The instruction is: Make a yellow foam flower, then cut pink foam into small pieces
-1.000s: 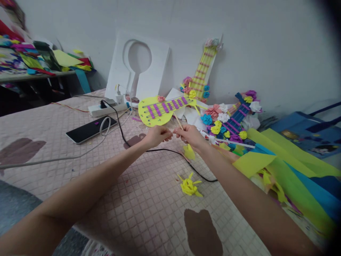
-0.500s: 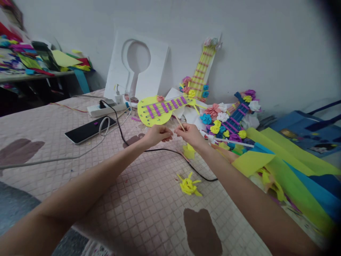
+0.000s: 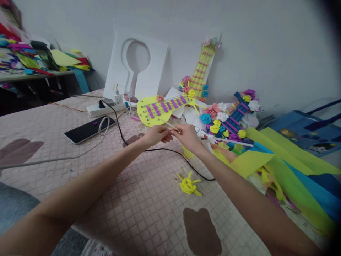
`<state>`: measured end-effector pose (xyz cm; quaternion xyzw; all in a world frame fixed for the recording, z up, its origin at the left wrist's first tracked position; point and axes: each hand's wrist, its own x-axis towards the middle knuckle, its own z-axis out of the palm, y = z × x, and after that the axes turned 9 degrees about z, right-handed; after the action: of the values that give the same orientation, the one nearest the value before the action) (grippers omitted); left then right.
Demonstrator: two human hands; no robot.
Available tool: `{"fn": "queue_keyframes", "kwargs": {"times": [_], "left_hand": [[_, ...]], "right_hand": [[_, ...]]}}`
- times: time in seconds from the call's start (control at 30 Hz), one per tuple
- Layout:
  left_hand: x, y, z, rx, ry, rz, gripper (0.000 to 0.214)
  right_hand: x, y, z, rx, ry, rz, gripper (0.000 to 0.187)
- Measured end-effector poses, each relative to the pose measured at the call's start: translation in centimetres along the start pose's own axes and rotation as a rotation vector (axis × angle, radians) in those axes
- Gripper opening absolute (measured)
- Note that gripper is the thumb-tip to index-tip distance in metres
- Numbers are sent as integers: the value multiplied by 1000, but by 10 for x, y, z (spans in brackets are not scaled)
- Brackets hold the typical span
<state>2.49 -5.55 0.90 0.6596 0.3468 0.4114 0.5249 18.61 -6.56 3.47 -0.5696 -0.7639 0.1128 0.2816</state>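
Pinched between the fingers of my right hand (image 3: 187, 137) is a thin wooden stick (image 3: 168, 124), its free end pointing left and away. My left hand (image 3: 157, 135) is closed just beside it, fingertips meeting those of my right hand. Whatever the left fingers pinch is too small or hidden to make out. Just beyond both hands lies a yellow paper guitar (image 3: 145, 114) with purple strips and dark strings. On the quilted cloth nearer to me sits a yellow crepe-paper flower (image 3: 189, 185). A scrap of yellow paper (image 3: 188, 152) shows under my right wrist.
A black cable (image 3: 165, 149) runs under my hands from a power strip (image 3: 97, 111). Left of them is a phone (image 3: 86, 131). Two flower-trimmed guitars (image 3: 201, 73) and a white cut-out board (image 3: 157, 57) stand behind. Coloured paper sheets (image 3: 252, 163) and a blue bag (image 3: 295, 128) fill the right.
My right hand has moved left until its fingertips meet the left hand's. The stick has swung from steep to nearly flat, pointing left. My left hand stays almost in place.
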Motion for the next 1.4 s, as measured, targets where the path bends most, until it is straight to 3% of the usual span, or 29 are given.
{"fn": "queue_keyframes", "kwargs": {"times": [0.2,0.3,0.47,0.6,0.77,0.97,1.1,1.27,1.4], "left_hand": [[2,7,-12,46,-5,14,21],[7,10,-32,465,95,25,26],[9,6,-71,800,257,-6,23],[3,6,-86,1051,297,-66,20],[1,9,-88,1179,176,-118,20],[2,12,-97,1172,-62,-178,20],[1,11,-105,1095,-256,-235,15],[2,-1,-102,1045,-379,-300,18],[3,-8,-94,976,-437,-316,17]], "right_hand": [[2,-3,-1,-167,71,-92,13],[7,1,-4,-215,168,-53,15],[15,10,-17,-281,274,27,25],[22,12,-32,-321,292,52,24],[26,6,-32,-376,202,66,14],[28,-1,-4,-466,44,115,39],[30,-3,1,-487,-9,105,22],[22,-9,-6,-436,-32,62,48],[15,-12,-14,-375,-34,90,25]]}}
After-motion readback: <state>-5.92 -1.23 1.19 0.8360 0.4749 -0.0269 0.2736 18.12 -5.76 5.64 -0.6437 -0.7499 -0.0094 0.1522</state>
